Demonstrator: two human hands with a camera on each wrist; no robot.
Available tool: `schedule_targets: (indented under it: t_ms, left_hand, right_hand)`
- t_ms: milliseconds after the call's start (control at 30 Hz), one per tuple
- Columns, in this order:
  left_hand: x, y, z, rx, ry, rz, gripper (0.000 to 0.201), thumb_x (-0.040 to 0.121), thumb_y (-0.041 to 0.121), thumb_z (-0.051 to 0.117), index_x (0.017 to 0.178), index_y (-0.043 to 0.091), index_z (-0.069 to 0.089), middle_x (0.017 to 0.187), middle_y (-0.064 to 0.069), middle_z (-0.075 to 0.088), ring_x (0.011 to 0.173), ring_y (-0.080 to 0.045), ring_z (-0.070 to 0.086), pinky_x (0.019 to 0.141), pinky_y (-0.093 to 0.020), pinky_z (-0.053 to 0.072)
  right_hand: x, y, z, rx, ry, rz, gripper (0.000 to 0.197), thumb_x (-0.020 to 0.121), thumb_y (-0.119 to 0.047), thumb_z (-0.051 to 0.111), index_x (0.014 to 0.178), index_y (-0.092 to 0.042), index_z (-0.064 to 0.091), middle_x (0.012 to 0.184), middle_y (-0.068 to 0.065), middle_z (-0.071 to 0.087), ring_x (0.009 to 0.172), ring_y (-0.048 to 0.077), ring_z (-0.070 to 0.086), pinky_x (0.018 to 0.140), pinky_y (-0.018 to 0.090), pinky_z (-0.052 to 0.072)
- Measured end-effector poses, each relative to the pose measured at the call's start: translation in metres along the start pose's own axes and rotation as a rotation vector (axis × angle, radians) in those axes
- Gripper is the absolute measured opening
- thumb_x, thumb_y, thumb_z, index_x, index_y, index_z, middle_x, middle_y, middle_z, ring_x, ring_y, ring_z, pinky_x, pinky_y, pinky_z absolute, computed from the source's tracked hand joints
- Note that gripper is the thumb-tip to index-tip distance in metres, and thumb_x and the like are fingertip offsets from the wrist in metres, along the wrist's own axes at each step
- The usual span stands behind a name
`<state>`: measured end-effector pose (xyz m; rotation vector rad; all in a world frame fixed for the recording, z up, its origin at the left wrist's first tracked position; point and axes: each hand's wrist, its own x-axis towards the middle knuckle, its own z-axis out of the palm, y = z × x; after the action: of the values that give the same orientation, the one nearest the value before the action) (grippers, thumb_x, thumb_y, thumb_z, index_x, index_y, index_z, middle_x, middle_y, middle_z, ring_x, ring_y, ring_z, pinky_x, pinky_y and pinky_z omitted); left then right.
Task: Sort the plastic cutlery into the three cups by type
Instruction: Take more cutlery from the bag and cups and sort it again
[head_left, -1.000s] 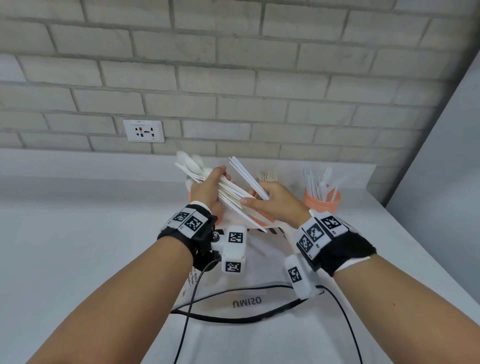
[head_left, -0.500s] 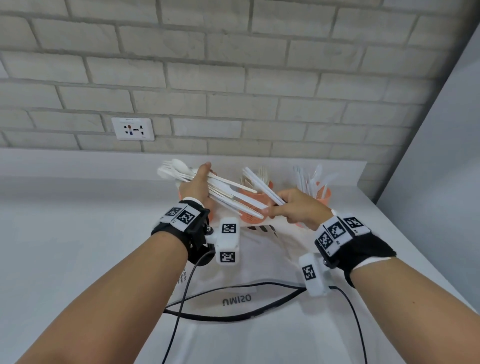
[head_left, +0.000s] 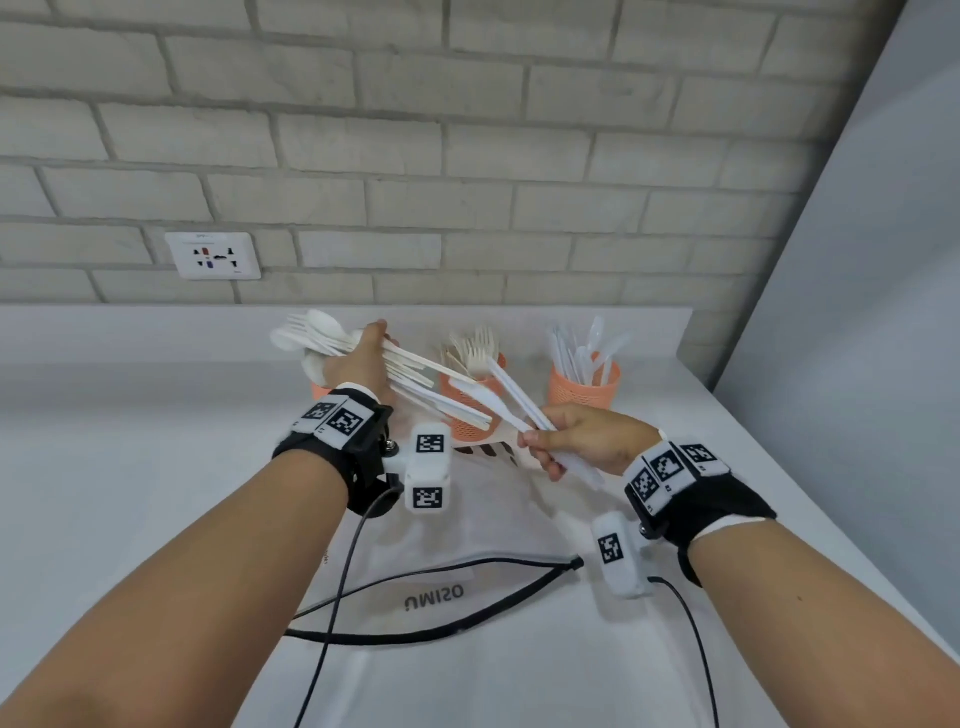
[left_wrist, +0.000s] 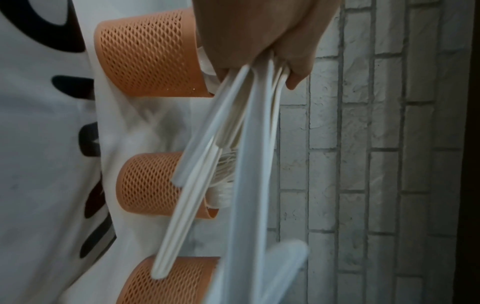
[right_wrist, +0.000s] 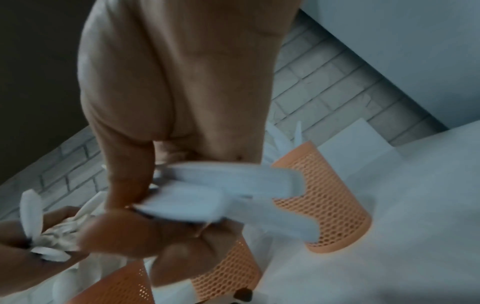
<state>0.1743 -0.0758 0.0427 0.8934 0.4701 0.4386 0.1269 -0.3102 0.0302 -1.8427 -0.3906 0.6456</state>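
Note:
Three orange mesh cups stand in a row by the wall. The left cup (head_left: 318, 391) is mostly hidden behind my left hand, the middle cup (head_left: 467, 427) holds forks, and the right cup (head_left: 584, 387) holds knives. Above the left cup, my left hand (head_left: 371, 353) grips a bundle of white cutlery (head_left: 415, 371); its spoon bowls point left and its handles (left_wrist: 228, 133) point right. In front of the middle and right cups, my right hand (head_left: 535, 439) pinches a few white pieces (head_left: 511, 395), which slant up-left. They are blurred in the right wrist view (right_wrist: 228, 185), so I cannot tell their type.
A white bag (head_left: 467, 545) with black cord handles and printed lettering lies flat on the white table under my hands. Wrist-camera cables (head_left: 332, 623) trail over it. A brick wall with a socket (head_left: 213, 255) is behind the cups. A grey panel (head_left: 857, 312) borders the table's right side.
My right hand has drawn a few white pieces out of the bundle and moved right and down, away from the left hand. The left hand has shifted slightly left with the bundle.

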Motion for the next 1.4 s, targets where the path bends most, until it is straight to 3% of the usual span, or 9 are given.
schedule_targets:
  t_ms: [100,200,400,567,700,967,1133,1233,1400]
  left_hand:
    - [0.001,-0.003,0.003,-0.024,0.004,0.0,0.065,0.066,0.013,0.074,0.123,-0.004,0.046,0.062,-0.009,0.062,0.044,-0.018,0.059,0.046,-0.025,0.049]
    - [-0.001,-0.009,0.009,0.049,-0.047,-0.055,0.018,0.077,0.015,0.07,0.083,0.004,0.056,0.053,-0.001,0.061,0.044,-0.015,0.057,0.04,-0.018,0.045]
    - [-0.014,-0.021,0.025,0.008,-0.158,-0.109,0.032,0.077,0.007,0.069,0.101,0.003,0.049,0.058,-0.01,0.061,0.043,-0.019,0.061,0.047,-0.025,0.051]
    - [-0.016,-0.03,0.032,0.018,-0.237,-0.118,0.025,0.076,0.007,0.07,0.091,0.007,0.05,0.066,-0.011,0.058,0.056,-0.023,0.06,0.059,-0.031,0.052]
    - [-0.02,-0.034,0.036,0.071,-0.303,-0.097,0.015,0.08,0.009,0.069,0.081,0.009,0.054,0.066,-0.007,0.06,0.053,-0.016,0.061,0.055,-0.025,0.052]
    - [-0.024,-0.041,0.041,0.117,-0.306,-0.085,0.012,0.08,0.01,0.069,0.08,0.008,0.057,0.061,-0.004,0.062,0.051,-0.016,0.062,0.056,-0.025,0.052]
    - [-0.038,-0.041,0.05,0.034,-0.347,-0.141,0.017,0.087,0.002,0.059,0.072,0.006,0.053,0.048,-0.004,0.056,0.038,-0.014,0.057,0.043,-0.02,0.049]
    - [-0.043,-0.041,0.053,0.006,-0.277,-0.122,0.013,0.085,-0.002,0.061,0.089,0.005,0.051,0.058,-0.01,0.054,0.036,-0.015,0.058,0.04,-0.021,0.048]
    - [-0.037,-0.044,0.058,0.03,-0.157,-0.11,0.023,0.08,0.003,0.068,0.092,0.007,0.049,0.046,-0.001,0.059,0.04,-0.014,0.058,0.043,-0.023,0.049]
  right_hand:
    - [-0.001,0.0,-0.01,-0.019,0.044,0.027,0.01,0.096,-0.007,0.045,0.09,-0.009,0.052,0.062,0.003,0.052,0.047,0.01,0.049,0.053,0.025,0.044]
    - [0.004,-0.015,-0.027,-0.023,0.327,-0.08,0.012,0.097,-0.005,0.042,0.097,-0.011,0.052,0.064,0.002,0.048,0.051,0.012,0.045,0.051,0.024,0.041]
    - [0.016,-0.044,-0.068,-0.041,0.865,-0.502,0.013,0.098,-0.013,0.04,0.095,-0.023,0.047,0.07,-0.003,0.048,0.065,0.008,0.049,0.065,0.014,0.044]
    - [0.037,-0.021,-0.094,-0.002,1.0,-0.533,0.009,0.097,-0.009,0.042,0.097,-0.016,0.047,0.076,-0.002,0.055,0.076,0.006,0.056,0.072,0.009,0.045]
    - [0.052,0.012,-0.097,0.138,0.968,-0.391,0.015,0.095,-0.009,0.046,0.088,-0.022,0.047,0.074,0.001,0.057,0.07,0.012,0.058,0.062,0.021,0.051]
    - [0.052,0.019,-0.099,-0.01,0.757,-0.098,0.031,0.098,-0.032,0.042,0.11,-0.009,0.057,0.104,0.008,0.061,0.097,0.02,0.057,0.088,0.03,0.042]
    - [0.043,-0.006,-0.096,-0.14,0.995,-0.376,0.036,0.088,-0.032,0.06,0.117,-0.011,0.052,0.107,0.002,0.055,0.102,0.012,0.051,0.08,0.007,0.037]
    - [0.032,-0.03,-0.075,-0.399,1.209,-0.665,0.021,0.084,-0.018,0.062,0.1,-0.005,0.059,0.09,0.003,0.053,0.087,0.019,0.053,0.076,0.02,0.04]
    - [0.015,-0.051,-0.008,-0.708,0.447,-0.466,0.014,0.08,-0.023,0.069,0.079,-0.013,0.059,0.071,-0.003,0.055,0.066,0.014,0.051,0.061,0.028,0.043]
